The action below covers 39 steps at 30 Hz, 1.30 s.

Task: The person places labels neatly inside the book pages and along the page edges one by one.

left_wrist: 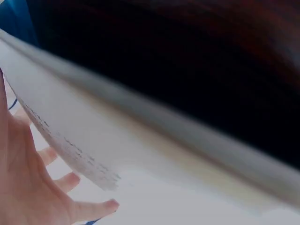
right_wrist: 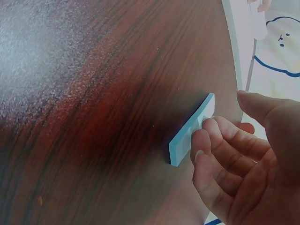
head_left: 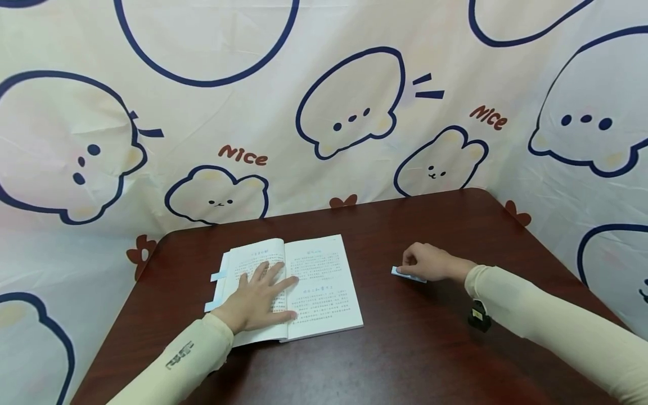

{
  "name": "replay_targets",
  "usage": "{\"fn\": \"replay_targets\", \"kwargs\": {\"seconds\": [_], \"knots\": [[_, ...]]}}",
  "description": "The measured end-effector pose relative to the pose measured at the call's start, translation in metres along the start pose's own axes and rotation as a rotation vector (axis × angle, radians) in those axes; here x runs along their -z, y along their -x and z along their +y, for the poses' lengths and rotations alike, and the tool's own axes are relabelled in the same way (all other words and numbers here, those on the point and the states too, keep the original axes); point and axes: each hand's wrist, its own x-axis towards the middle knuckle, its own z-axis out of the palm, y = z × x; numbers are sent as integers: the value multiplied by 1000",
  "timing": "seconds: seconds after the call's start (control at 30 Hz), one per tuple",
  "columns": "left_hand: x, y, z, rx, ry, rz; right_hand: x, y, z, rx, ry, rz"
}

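Note:
An open book (head_left: 324,281) with printed pages lies on the left part of the table. My left hand (head_left: 258,301) rests on it, fingers spread over the left page and across the fold. In the left wrist view, the page edge (left_wrist: 154,126) is blurred beside that hand (left_wrist: 33,183). To the right of the book lies a thin, light-blue pad of sticky notes (right_wrist: 192,131). The fingertips of my right hand (head_left: 427,261) touch its top. In the right wrist view, the fingers (right_wrist: 225,150) are bent and the thumb (right_wrist: 258,105) stands apart from the pad.
Two light-blue paper tabs (head_left: 218,276) stick out from the book's left edge. The dark brown table (head_left: 405,349) meets a cloth backdrop (head_left: 283,112) with cartoon drawings at the back and sides. A small black device (head_left: 478,316) hangs under the right sleeve.

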Motion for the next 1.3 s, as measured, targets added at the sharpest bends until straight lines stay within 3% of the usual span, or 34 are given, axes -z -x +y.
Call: {"fn": "replay_targets", "kwargs": {"seconds": [0.27,0.4,0.83,1.07,1.3], "knots": [[5,-1,1,43,135,-103,-1,1,3,-10,-8,-7],[4,1,5,63,185,-125,0,2,2,-21,-7,-9],[4,-1,5,66,114,-78,0,3,5,-37,0,22],[3,-1,6,72,107,-69,-2,6,16,-19,104,86],[1,-1,5,73,101,-71,0,11,23,42,70,37]]}}
